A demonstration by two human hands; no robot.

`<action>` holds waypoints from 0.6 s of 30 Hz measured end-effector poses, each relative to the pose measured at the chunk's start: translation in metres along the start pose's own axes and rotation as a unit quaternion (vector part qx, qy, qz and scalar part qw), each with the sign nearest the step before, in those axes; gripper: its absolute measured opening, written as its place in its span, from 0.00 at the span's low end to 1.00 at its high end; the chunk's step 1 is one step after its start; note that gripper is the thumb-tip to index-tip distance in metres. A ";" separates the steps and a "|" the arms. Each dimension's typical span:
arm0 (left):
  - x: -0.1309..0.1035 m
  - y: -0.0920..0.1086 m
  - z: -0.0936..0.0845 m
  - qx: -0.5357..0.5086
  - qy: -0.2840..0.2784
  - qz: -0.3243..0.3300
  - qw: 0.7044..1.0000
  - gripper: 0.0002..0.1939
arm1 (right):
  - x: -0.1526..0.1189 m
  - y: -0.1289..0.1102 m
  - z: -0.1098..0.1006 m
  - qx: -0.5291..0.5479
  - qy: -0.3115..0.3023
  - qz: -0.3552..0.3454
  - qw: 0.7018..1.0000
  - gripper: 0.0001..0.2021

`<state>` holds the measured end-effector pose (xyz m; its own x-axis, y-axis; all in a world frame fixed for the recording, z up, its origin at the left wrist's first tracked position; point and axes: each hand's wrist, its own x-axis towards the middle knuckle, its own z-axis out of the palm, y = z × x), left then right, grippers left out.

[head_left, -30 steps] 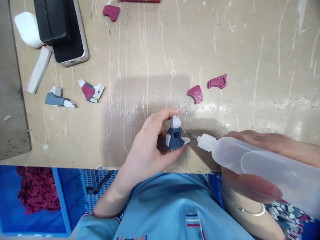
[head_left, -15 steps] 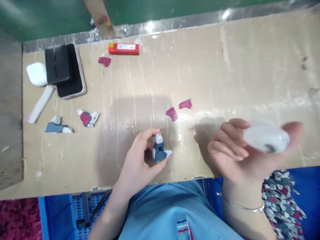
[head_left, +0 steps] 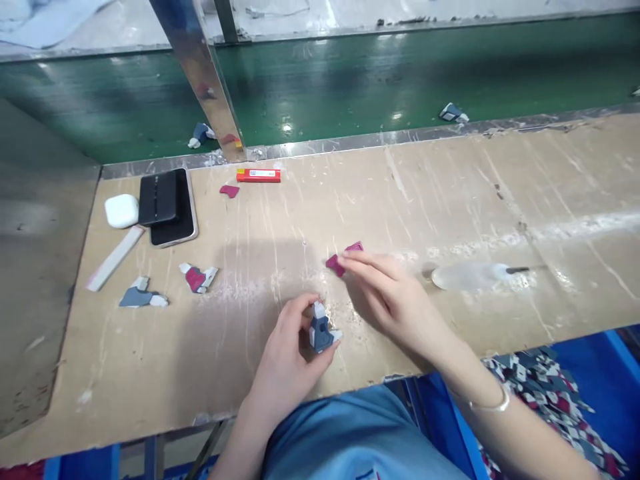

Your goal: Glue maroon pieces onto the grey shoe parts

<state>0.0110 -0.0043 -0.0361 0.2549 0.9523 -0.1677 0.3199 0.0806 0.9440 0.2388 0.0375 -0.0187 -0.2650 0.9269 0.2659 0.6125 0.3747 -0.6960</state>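
Observation:
My left hand (head_left: pixel 293 347) is closed on a small dark blue and white plastic part (head_left: pixel 321 331), pinched between thumb and fingers above the table's front edge. My right hand (head_left: pixel 395 293) reaches over the table with its fingers stretched out. Its fingertips are at a flat maroon piece (head_left: pixel 334 265), seemingly touching it. Just behind those fingertips lies a second maroon piece (head_left: pixel 355 247), partly covered by them. To the right of that hand, a translucent white squeeze bottle (head_left: pixel 467 275) with a dark thin tip lies on its side.
At left lie a blue-grey and white part (head_left: pixel 143 293), a maroon and white part (head_left: pixel 199 277), a white strip (head_left: pixel 116 258), a phone (head_left: pixel 187 217), a black case (head_left: pixel 159 198) and a white case (head_left: pixel 121 211). A red box (head_left: pixel 259 175) lies behind. A metal post (head_left: pixel 210 87) rises at the back.
The squeeze bottle has left my right hand and lies on the table. That hand has moved left to the maroon pieces. My left hand keeps the blue and white part. The view has tilted up.

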 end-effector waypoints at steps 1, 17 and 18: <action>-0.001 -0.001 0.001 -0.001 0.007 0.005 1.000 0.28 | 0.012 0.003 -0.002 -0.059 -0.030 -0.036 0.997 0.21; 0.004 0.002 0.008 -0.135 0.062 -0.048 0.988 0.30 | 0.015 0.006 -0.003 -0.160 0.019 -0.188 0.969 0.10; 0.004 0.005 0.008 -0.146 0.063 -0.055 0.986 0.30 | 0.012 0.000 -0.002 -0.119 0.029 -0.173 0.977 0.08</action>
<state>0.0210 -0.0021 -0.0345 0.1126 0.9605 -0.2545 0.0590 0.2492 0.9667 0.2377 0.0485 -0.0142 -0.4479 0.7415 0.4995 0.6518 0.6533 -0.3853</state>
